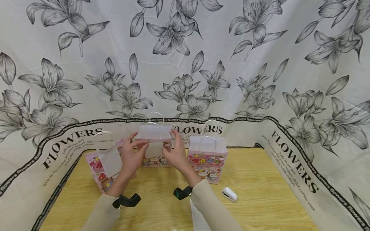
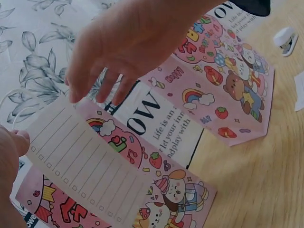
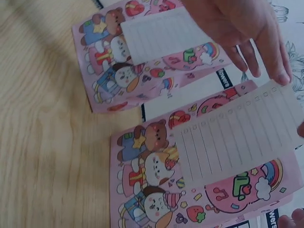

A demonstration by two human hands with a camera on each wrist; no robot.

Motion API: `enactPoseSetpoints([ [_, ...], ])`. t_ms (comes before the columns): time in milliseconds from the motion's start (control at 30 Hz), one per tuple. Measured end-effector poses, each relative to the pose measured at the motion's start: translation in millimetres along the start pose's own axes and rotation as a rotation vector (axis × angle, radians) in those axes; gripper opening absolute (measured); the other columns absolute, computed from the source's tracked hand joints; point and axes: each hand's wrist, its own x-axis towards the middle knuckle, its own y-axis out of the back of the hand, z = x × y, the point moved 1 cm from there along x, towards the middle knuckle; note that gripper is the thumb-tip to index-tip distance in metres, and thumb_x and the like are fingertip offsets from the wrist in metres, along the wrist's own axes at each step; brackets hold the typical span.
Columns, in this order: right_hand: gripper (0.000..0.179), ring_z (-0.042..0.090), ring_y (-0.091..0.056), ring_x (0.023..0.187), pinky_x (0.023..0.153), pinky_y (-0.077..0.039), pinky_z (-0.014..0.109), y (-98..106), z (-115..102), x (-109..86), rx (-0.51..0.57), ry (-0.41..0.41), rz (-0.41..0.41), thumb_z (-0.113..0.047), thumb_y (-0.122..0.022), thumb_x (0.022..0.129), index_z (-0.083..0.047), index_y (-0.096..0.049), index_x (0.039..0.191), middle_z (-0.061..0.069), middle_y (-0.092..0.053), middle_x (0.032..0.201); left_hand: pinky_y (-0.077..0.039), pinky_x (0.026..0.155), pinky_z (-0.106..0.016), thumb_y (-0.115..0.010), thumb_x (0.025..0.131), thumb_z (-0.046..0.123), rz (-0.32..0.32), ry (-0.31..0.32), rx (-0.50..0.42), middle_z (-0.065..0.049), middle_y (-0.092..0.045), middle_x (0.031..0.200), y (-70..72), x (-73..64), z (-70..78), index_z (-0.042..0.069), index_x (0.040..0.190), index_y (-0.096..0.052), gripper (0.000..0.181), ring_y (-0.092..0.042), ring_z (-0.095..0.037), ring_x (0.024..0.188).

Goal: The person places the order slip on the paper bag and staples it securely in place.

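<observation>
Mid-table stands a pink cartoon gift bag (image 1: 154,162) with white handles. A lined paper slip (image 2: 90,161) with small checkboxes lies against its front. My left hand (image 1: 132,154) pinches the slip's top edge on the left between thumb and index finger. On the other side, my right hand (image 1: 177,152) has its thumb at the slip's upper right corner, index finger raised by the bag's side and the other fingers apart. In the left wrist view, the right hand (image 2: 128,42) hangs over the slip; in the right wrist view, the left hand (image 3: 242,35) is above it.
A similar bag (image 1: 98,170) leans at left with its own lined slip (image 1: 110,162) on the front. Another bag (image 1: 207,164) stands at right. Nearby lie a white stapler (image 1: 229,194) and a paper sheet (image 1: 199,219). A floral curtain (image 1: 186,78) walls the table.
</observation>
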Motion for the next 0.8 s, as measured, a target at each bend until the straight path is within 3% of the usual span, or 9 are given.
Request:
enactPoseSetpoints([
  [200,0.091,0.027,-0.024,0.141,0.108,-0.030,0.051,-5,10,8.4,-0.045,-0.066,-0.025,-0.026,-0.075,0.087,-0.015,-0.016,0.155,0.009,-0.024,0.156,-0.034,0.103,-0.054,-0.076,0.084,0.002,-0.007,0.046,-0.024,-0.018,-0.046,0.138,-4.4,7.2,-9.5,0.001,0.089,-0.076,0.005,-0.039,-0.034,0.131],
  [433,0.099,0.028,-0.020,0.143,0.109,-0.028,0.051,-9,20,19.2,0.016,-0.142,-0.045,-0.028,-0.079,0.084,-0.019,-0.012,0.156,0.009,-0.018,0.159,-0.049,0.088,-0.042,-0.073,0.087,0.003,-0.030,0.121,-0.047,-0.019,-0.045,0.137,-8.3,9.5,-23.3,-0.001,0.089,-0.074,0.005,-0.039,-0.026,0.131],
  [533,0.100,0.028,-0.031,0.138,0.106,-0.034,0.049,-10,23,23.8,0.051,-0.161,-0.078,-0.028,-0.080,0.083,-0.018,-0.012,0.156,0.010,-0.020,0.158,-0.052,0.082,-0.033,-0.073,0.087,0.002,-0.026,0.125,-0.054,-0.023,-0.045,0.136,-9.4,8.9,-27.1,-0.002,0.089,-0.073,0.004,-0.042,-0.028,0.128],
  [600,0.100,0.029,-0.041,0.132,0.102,-0.039,0.047,-11,26,27.1,0.059,-0.159,-0.084,-0.027,-0.080,0.082,-0.016,-0.013,0.156,0.011,-0.024,0.156,-0.053,0.073,-0.026,-0.072,0.087,0.001,-0.030,0.133,-0.078,-0.024,-0.044,0.136,-10.5,9.0,-28.9,-0.003,0.089,-0.073,0.005,-0.051,-0.033,0.117],
  [700,0.102,0.029,-0.052,0.119,0.097,-0.044,0.045,-11,31,32.2,0.061,-0.146,-0.087,-0.026,-0.081,0.082,-0.013,-0.011,0.156,0.011,-0.022,0.155,-0.050,0.065,-0.016,-0.072,0.088,0.003,-0.045,0.155,-0.090,-0.024,-0.042,0.138,-11.2,10.1,-31.1,-0.002,0.090,-0.073,0.006,-0.054,-0.037,0.110],
  [767,0.106,0.029,-0.051,0.120,0.099,-0.042,0.046,-10,33,35.7,0.069,-0.143,-0.096,-0.026,-0.081,0.082,-0.015,-0.007,0.156,0.009,-0.016,0.158,-0.052,0.063,-0.022,-0.071,0.089,0.006,-0.059,0.172,-0.081,-0.023,-0.042,0.139,-10.9,10.9,-32.2,-0.001,0.091,-0.073,0.007,-0.058,-0.038,0.102],
  [800,0.107,0.029,-0.047,0.125,0.101,-0.040,0.046,-9,34,37.5,0.075,-0.140,-0.104,-0.026,-0.081,0.082,-0.015,-0.005,0.157,0.008,-0.013,0.159,-0.053,0.066,-0.025,-0.072,0.089,0.007,-0.065,0.175,-0.066,-0.022,-0.043,0.139,-10.6,11.4,-33.2,0.000,0.092,-0.073,0.007,-0.057,-0.038,0.106],
])
